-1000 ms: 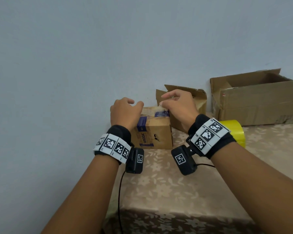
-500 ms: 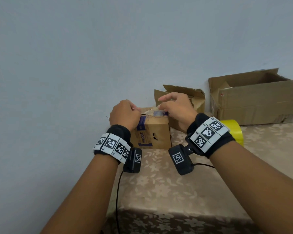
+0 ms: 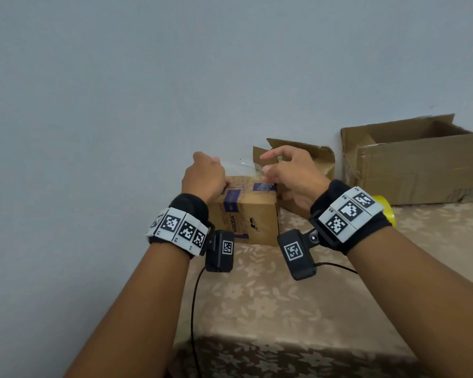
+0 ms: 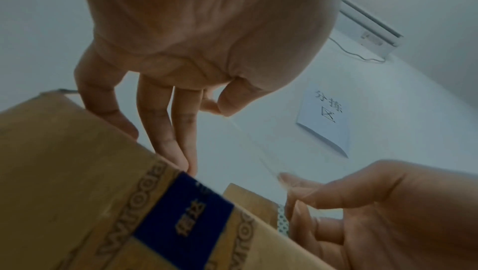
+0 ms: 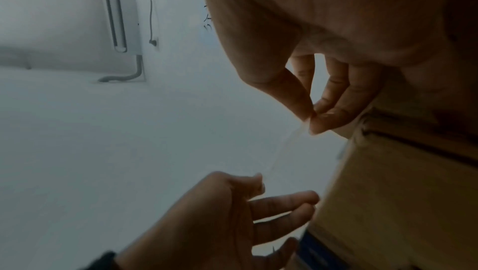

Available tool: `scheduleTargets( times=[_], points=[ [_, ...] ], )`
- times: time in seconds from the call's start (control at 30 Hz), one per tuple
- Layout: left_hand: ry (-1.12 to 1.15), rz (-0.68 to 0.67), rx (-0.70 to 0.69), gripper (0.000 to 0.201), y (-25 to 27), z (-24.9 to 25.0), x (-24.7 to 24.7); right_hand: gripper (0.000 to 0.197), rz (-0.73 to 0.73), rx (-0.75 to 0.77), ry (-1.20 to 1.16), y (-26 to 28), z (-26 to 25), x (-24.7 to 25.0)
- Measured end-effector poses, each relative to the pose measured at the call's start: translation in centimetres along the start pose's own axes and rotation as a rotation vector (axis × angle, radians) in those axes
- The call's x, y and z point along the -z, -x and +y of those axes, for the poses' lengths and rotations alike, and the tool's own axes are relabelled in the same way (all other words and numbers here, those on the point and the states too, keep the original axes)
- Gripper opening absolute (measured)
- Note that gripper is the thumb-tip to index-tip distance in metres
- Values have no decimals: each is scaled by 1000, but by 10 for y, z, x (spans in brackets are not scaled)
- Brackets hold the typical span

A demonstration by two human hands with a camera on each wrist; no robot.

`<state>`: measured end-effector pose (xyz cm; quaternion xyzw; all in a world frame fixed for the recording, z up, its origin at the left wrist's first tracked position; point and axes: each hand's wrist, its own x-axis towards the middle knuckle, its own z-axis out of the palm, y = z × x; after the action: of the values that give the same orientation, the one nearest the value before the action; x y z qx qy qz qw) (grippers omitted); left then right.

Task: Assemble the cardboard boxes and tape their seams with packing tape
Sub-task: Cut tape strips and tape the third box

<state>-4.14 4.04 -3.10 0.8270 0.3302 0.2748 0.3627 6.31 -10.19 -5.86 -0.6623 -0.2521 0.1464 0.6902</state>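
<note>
While a strip of clear packing tape (image 3: 242,168) hangs stretched above the small brown cardboard box with blue printed bands (image 3: 247,214), the taping step is in hand: its top flaps lie closed and the strip is not yet pressed onto the seam. The left hand (image 3: 204,179) pinches one end between thumb and forefinger, its other fingers reaching down to the box's edge; the right hand (image 3: 290,173) pinches the other end with thumb and fingertip, the remaining fingers loosely spread. The box sits on the beige floral tablecloth (image 3: 271,301), near the wall. Next, I judge, the strip needs lowering square over the seam and smoothing flat without wrinkling or sticking to itself. I count three boxes: this one, a small open brown carton (image 3: 311,159) just behind it, and a large open brown carton (image 3: 413,165) further right. One yellow tape roll (image 3: 385,207) peeks out behind the right wrist.
</note>
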Motion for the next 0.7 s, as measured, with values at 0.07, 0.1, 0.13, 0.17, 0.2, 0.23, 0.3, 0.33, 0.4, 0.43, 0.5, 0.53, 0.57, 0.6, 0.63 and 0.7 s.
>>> scheduleTargets(
  times=[0.07, 0.1, 0.13, 0.17, 0.2, 0.23, 0.3, 0.33, 0.4, 0.43, 0.5, 0.53, 0.57, 0.6, 0.63, 0.7],
  points=[
    [57, 9, 20, 31, 5, 4, 6, 36, 13, 30, 51, 0, 2, -4],
    [73, 18, 27, 27, 5, 4, 7, 36, 26, 47, 78, 0, 3, -6],
    [81, 26, 29, 26, 5, 3, 8, 35, 40, 63, 99, 1, 5, -7],
    [87, 33, 20, 24, 6, 2, 9, 34, 56, 73, 113, 0, 7, -7],
    [90, 43, 11, 21, 6, 1, 9, 33, 73, 78, 117, -1, 8, -7],
    [93, 53, -1, 19, 7, -1, 10, 34, 86, 75, 114, -2, 10, -7],
    [83, 64, -20, 17, 8, -2, 10, 35, 102, 62, 99, -2, 11, -7],
    [69, 69, -29, 18, 8, -3, 10, 35, 106, 59, 96, -2, 12, -8],
    [41, 78, -41, 19, 8, -4, 9, 34, 118, 49, 98, -4, 12, -10],
    [30, 85, -48, 18, 8, -5, 9, 34, 121, 44, 98, -5, 11, -10],
    [-1, 96, -64, 19, 8, -7, 9, 33, 117, 36, 98, -5, 10, -11],
    [-16, 100, -67, 19, 8, -7, 9, 32, 113, 32, 104, -5, 9, -12],
    [-30, 104, -69, 20, 8, -8, 9, 31, 110, 31, 114, -5, 8, -12],
    [-44, 108, -73, 20, 9, -8, 9, 30, 108, 35, 124, -5, 8, -12],
    [-57, 112, -76, 21, 9, -8, 9, 29, 108, 38, 130, -5, 8, -13],
    [-68, 120, -79, 22, 9, -8, 10, 29, 111, 43, 137, -5, 8, -14]
  ],
)
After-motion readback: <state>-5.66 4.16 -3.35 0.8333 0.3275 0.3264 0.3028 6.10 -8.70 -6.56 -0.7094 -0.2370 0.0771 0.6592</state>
